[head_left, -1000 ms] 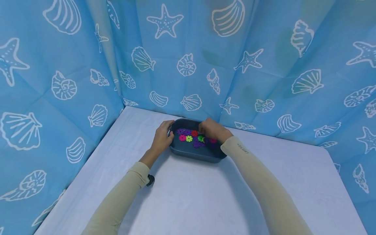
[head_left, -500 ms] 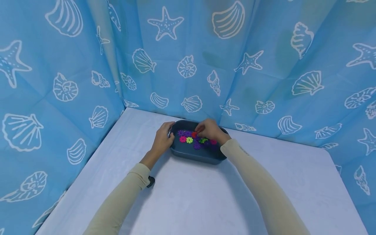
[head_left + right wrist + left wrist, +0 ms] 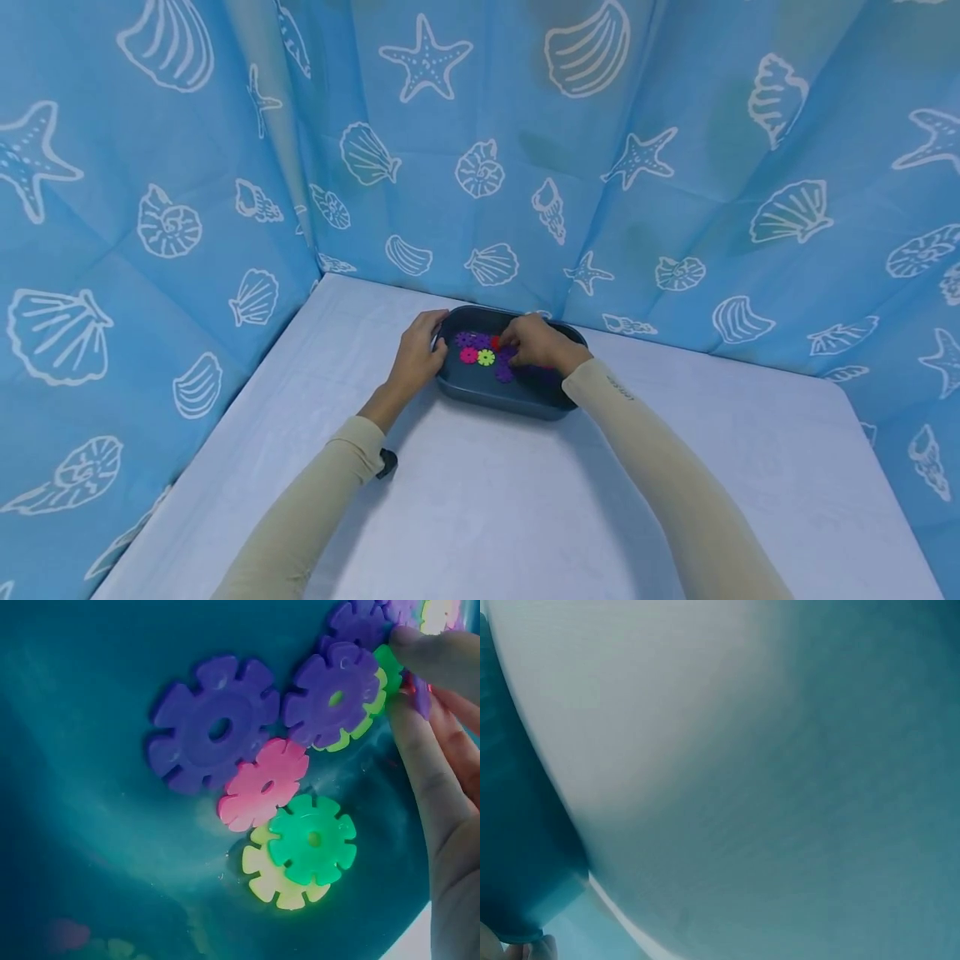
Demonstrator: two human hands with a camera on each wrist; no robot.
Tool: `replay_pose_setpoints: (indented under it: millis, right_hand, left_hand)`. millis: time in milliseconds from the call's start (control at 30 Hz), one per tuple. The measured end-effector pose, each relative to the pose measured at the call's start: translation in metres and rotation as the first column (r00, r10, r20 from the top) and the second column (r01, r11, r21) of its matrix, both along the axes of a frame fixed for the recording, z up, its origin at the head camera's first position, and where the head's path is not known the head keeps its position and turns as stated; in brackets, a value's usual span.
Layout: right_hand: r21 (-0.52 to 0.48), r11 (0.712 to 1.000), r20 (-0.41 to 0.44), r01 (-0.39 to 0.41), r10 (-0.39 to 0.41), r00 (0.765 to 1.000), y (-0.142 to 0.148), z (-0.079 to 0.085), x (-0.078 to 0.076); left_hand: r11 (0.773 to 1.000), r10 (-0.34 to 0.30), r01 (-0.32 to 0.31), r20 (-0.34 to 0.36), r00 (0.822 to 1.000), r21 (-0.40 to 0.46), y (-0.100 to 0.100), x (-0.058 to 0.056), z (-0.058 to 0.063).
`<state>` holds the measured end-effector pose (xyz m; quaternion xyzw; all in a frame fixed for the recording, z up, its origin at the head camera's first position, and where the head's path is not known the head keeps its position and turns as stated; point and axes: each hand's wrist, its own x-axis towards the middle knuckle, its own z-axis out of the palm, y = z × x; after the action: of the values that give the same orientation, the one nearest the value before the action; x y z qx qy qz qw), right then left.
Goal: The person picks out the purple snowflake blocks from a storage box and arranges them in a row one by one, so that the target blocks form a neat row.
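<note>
Left hand (image 3: 422,348) grips the tray's (image 3: 501,400) left rim. Right hand (image 3: 542,343), inside the tray, pinches a purple disc (image 3: 421,697) among other discs (image 3: 262,787).

Right beige sleeve (image 3: 675,479): a small line of dark lettering (image 3: 619,387) printed just above the cuff (image 3: 581,380), slanting along the cloth.
Lettering's wording: too tiny and blurred for me to read from where I stand.
Readable words, numbers or brands: none that I can make out.
</note>
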<state>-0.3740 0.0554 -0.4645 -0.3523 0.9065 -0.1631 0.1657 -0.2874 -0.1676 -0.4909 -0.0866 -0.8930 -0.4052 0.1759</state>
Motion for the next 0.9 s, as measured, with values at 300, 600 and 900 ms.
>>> replay_pose_setpoints:
  millis: [300, 600, 900]
  right_hand:
    - [-0.052, 0.998, -0.031, -0.036, 0.034, 0.999, 0.002, -0.004, -0.001]
    - [-0.216, 0.976, -0.027, -0.001, -0.005, 1.000, 0.000, -0.009, 0.002]
    - [-0.380, 0.907, 0.110, 0.179, -0.148, 0.983, 0.007, 0.005, 0.004]
  left_hand:
    - [1.000, 0.002, -0.002, 0.012, 1.000, -0.007, 0.000, -0.001, -0.001]
    - [1.000, 0.007, -0.007, 0.011, 1.000, 0.000, 0.001, 0.000, -0.002]
    - [1.000, 0.014, -0.014, 0.008, 1.000, -0.014, 0.001, 0.001, -0.001]
